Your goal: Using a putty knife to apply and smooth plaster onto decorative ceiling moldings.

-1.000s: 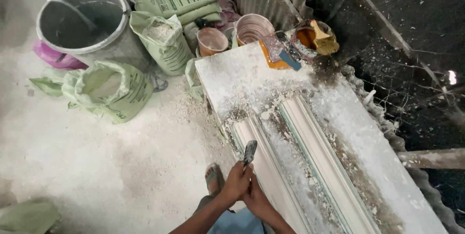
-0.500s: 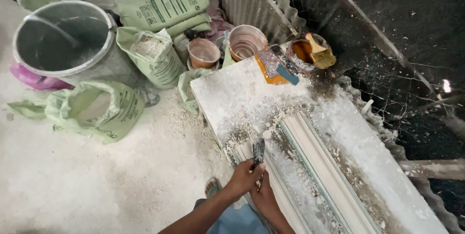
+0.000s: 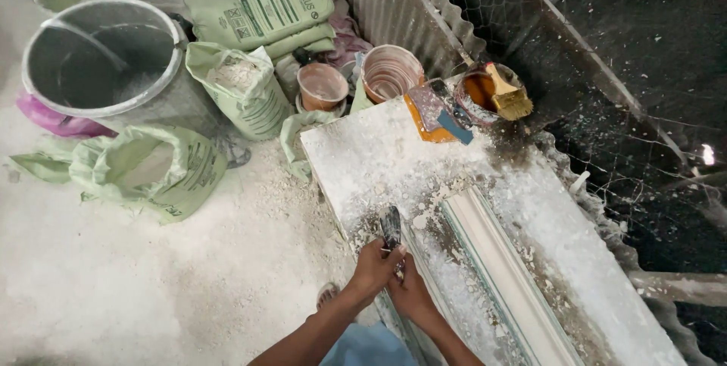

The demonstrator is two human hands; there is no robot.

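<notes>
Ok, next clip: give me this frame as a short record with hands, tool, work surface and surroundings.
left hand: grips the scraper handle
right hand: closed beside the left, also on the handle
scraper: dark blade, pointing away over the table edge
table: plaster-dusted white top
moulding: long white strip lying on the table
brush: resting in an orange-stained pot at the far end
floor items: grey bucket, green sacks

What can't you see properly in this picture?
- Tool, head view: its handle is hidden inside the left hand and right hand.
- Long white moulding: its near end is cut off by the bottom edge.
- Grey bucket: the contents are too dim to tell.
- Beyond the wire mesh: too dark to make out.
</notes>
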